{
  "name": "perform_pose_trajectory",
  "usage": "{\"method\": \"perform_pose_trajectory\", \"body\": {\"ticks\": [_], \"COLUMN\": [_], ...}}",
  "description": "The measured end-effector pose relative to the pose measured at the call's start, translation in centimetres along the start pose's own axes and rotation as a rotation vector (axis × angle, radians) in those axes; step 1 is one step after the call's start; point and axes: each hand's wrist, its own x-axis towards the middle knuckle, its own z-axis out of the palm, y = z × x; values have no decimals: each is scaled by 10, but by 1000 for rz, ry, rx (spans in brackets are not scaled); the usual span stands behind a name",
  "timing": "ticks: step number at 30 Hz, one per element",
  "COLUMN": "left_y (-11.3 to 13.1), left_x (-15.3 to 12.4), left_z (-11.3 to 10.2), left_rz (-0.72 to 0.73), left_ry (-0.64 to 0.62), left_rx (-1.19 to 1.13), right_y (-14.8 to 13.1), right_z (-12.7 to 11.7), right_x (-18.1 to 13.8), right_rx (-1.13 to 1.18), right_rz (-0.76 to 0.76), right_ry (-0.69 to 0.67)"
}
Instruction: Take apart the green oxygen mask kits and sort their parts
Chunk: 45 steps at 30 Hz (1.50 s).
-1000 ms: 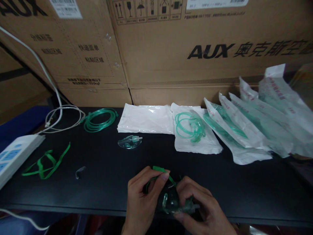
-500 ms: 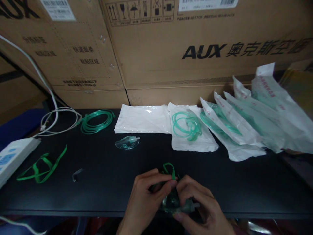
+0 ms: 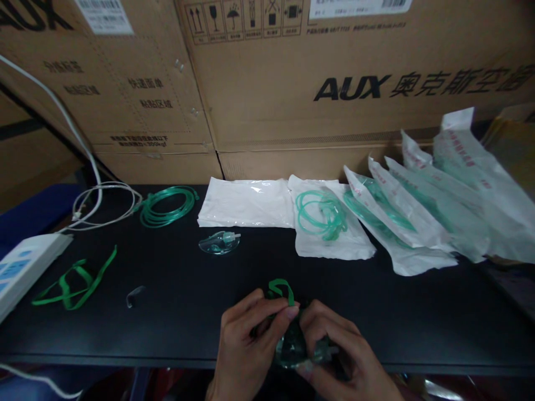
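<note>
My left hand (image 3: 254, 334) pinches a green elastic strap (image 3: 281, 285) between thumb and fingertips; a loop of it sticks up above the fingers. Close beside it, my right hand (image 3: 340, 345) is closed around a clear oxygen mask (image 3: 291, 346), with the thumb on its lower edge and the pale connector (image 3: 325, 352) showing between the fingers. Both hands are at the table's front edge, and they hide the spot where strap and mask meet. A second clear mask (image 3: 219, 243) lies on the table farther back.
Coiled green tubing (image 3: 169, 207), a loose green strap (image 3: 69, 287) and a small clear piece (image 3: 134, 295) lie left. At the back are a white package (image 3: 246, 203), tubing on a wrapper (image 3: 321, 214) and several wrapped packs (image 3: 418, 217). A power strip (image 3: 25, 264) stands left; cartons (image 3: 267, 122) rise behind.
My left hand has shifted slightly left with the strap, and the strap's loop now bends further left. My right hand keeps its hold on the mask. The camera view has shifted a little.
</note>
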Motion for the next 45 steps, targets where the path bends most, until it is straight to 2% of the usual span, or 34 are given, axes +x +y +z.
{"method": "perform_pose_trajectory", "body": {"ticks": [5,9,11,13,16,21,24,29,34,38,45], "left_y": [-1,-1,0,1,2,2,4,4,1,3,7], "left_x": [6,6,4,2,-1,-4,-6,-16,-24,-23,-36], "left_z": [-1,-3,-2,-1,-1,-2,-3,-3,1,6,18], "left_rz": [-21,36,68,110,174,275,278,161,-17,-129,-266], "left_ry": [-44,10,23,32,32,12,21,52,84,94,121], "left_rx": [14,43,69,88,105,131,137,135,82,6,-116], "right_y": [7,16,20,21,19,11,9,7,3,4,13], "right_z": [2,11,18,24,28,26,26,27,26,25,29], "right_x": [-10,-20,-21,-19,-11,-1,-1,0,3,3,5], "right_rx": [-41,6,72,109,82,-63,-209,-361,-396,-424,-447], "right_rz": [-72,-130,-52,92,171,83,25,-100,-213,-217,-174], "right_ry": [90,279,433,535,527,483,474,530,510,506,627]}}
